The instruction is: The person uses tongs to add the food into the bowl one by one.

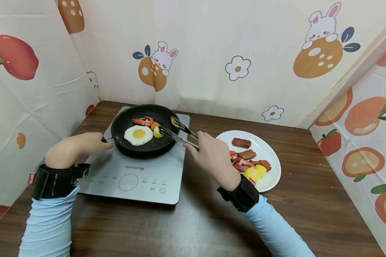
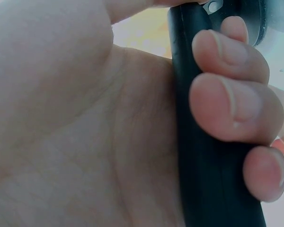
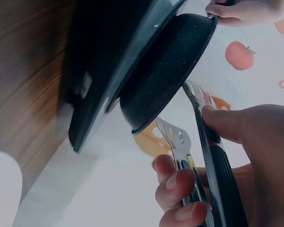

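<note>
left hand [image 1: 74, 148] clamps pan [image 1: 144, 130] handle on the cooker [image 1: 138, 171], right hand [image 1: 212, 157] squeezes tongs [image 1: 178, 132] beside a yellow chunk [image 1: 157, 132]: likely light, slick, best pinched mid-body.

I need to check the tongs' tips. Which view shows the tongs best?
The head view: the tongs reach over the pan, tips near the food. The right wrist view shows their blades from behind; the left wrist view shows none.

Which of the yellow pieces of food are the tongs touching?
The yellow piece in the pan, beside the fried egg. The tongs' tip rests on it; the other yellow pieces sit on the white plate.
</note>
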`<state>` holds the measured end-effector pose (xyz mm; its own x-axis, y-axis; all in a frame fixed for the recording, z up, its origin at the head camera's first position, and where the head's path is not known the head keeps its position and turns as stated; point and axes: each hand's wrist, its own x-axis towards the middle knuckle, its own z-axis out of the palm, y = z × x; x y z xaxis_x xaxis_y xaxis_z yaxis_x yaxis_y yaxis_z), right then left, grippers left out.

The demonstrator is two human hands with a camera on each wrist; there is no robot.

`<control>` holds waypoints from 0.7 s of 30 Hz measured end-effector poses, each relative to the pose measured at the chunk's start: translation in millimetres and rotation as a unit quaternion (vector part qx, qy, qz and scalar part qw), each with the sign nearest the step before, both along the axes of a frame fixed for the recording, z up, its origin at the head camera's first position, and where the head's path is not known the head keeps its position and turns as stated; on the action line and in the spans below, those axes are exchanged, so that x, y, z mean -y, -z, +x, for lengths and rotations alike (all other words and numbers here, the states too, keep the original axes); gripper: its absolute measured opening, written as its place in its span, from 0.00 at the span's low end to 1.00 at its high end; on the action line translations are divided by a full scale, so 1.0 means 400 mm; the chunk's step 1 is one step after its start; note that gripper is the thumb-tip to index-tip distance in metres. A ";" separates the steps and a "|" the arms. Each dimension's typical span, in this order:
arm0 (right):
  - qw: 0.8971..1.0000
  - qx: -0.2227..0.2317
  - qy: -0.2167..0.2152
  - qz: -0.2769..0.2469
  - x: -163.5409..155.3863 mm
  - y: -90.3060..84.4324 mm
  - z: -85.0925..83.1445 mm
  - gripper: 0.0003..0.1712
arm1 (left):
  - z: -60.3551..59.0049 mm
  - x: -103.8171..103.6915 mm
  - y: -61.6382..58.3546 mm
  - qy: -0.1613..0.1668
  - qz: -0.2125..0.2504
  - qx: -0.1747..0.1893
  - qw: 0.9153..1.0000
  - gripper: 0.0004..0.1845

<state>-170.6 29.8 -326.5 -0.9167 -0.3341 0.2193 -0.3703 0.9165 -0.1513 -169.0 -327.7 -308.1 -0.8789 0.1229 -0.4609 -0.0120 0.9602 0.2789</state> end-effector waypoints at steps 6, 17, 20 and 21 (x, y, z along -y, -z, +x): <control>1.000 -0.008 0.014 -0.015 -0.051 0.012 0.023 0.27 | -0.001 -0.001 0.000 -0.002 0.001 0.002 1.000 0.36; 0.999 0.012 0.047 -0.006 -0.191 0.033 0.030 0.25 | 0.002 0.000 0.000 0.002 -0.004 0.002 1.000 0.36; 0.998 0.017 0.068 -0.009 -0.239 0.042 0.024 0.24 | 0.000 0.000 0.002 0.005 -0.004 -0.002 1.000 0.36; 0.997 0.020 0.073 -0.009 -0.256 0.045 0.020 0.24 | 0.000 0.000 0.002 0.003 -0.003 -0.001 1.000 0.36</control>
